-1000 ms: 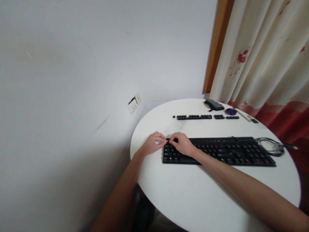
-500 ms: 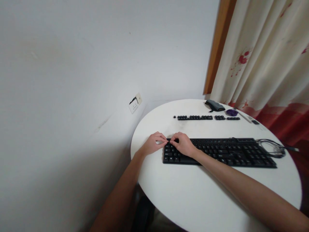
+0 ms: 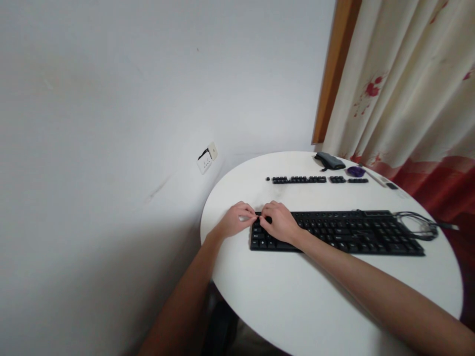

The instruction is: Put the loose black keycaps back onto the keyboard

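Black keyboard point(image 3: 345, 232) on white table point(image 3: 297, 296), left hand point(image 3: 234, 221) and right hand point(image 3: 280, 222) curled over its top-left corner, fingertips meeting, any pinched key too hidden to tell.

We see a home room: floral curtain point(image 3: 404, 94), plain wall, socket point(image 3: 207, 159), small round table point(image 3: 297, 291) with keyboard point(image 3: 345, 232).

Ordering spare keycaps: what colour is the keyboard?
The keyboard is black; head view.

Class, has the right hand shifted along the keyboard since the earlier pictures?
No: the right hand stays at the top-left corner of the keyboard.
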The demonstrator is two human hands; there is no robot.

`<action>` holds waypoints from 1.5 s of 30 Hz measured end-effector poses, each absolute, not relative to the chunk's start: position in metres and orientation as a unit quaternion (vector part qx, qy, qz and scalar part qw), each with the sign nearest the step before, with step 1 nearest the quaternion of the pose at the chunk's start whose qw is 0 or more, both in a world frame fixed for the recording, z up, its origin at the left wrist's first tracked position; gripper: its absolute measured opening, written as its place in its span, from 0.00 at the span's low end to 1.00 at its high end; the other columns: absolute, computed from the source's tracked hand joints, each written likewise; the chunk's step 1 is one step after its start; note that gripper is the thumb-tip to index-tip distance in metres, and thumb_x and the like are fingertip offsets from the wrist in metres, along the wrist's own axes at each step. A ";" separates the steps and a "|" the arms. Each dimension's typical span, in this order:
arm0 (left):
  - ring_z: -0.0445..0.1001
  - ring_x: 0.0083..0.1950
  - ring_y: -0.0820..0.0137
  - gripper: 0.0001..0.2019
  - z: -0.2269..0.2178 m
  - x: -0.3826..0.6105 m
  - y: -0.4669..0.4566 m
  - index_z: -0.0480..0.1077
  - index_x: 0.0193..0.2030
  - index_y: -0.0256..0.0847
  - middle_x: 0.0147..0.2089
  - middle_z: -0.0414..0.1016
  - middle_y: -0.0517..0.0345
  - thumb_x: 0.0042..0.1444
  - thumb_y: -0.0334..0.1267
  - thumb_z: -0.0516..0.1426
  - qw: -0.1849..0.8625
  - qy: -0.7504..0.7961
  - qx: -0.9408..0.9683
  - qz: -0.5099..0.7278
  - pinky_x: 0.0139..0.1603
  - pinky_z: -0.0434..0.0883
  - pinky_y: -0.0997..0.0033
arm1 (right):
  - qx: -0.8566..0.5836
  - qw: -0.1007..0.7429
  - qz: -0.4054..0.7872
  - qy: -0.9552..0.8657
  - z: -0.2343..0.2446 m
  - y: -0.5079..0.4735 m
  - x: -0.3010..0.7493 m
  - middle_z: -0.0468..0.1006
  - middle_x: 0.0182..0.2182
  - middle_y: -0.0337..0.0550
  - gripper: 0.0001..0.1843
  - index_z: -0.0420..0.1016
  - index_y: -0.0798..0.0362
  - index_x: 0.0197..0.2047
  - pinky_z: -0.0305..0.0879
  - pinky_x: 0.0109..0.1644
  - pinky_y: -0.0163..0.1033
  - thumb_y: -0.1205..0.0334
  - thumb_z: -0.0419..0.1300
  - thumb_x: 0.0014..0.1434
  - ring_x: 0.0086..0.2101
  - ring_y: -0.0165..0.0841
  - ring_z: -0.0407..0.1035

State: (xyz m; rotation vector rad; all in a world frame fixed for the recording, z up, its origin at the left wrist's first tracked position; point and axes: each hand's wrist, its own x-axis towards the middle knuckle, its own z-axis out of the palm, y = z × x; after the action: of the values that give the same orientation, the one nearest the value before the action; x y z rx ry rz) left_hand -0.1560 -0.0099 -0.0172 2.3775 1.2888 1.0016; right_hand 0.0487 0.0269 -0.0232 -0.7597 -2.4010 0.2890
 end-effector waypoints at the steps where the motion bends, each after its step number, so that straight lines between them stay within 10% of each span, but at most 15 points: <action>1: 0.71 0.42 0.67 0.08 -0.017 -0.156 -0.010 0.78 0.30 0.43 0.37 0.77 0.55 0.59 0.36 0.60 0.122 0.446 0.819 0.338 0.46 0.68 0.65 | -0.288 0.296 0.108 -0.904 -0.023 0.027 0.049 0.75 0.31 0.44 0.12 0.73 0.54 0.28 0.57 0.46 0.40 0.63 0.56 0.63 0.39 0.35 0.64; 45: 0.71 0.40 0.65 0.13 -0.015 -0.150 -0.011 0.76 0.35 0.42 0.33 0.77 0.54 0.65 0.39 0.51 0.038 0.421 0.850 0.316 0.45 0.69 0.62 | -0.273 0.316 0.144 -0.897 -0.027 0.031 0.051 0.76 0.35 0.45 0.17 0.79 0.54 0.34 0.62 0.48 0.41 0.80 0.52 0.54 0.41 0.37 0.65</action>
State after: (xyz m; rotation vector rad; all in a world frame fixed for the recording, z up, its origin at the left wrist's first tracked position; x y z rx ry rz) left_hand -0.1504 -0.0113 -0.0154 2.6067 1.2906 0.9686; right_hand 0.0511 0.0311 -0.0274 -0.7190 -2.3624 0.3802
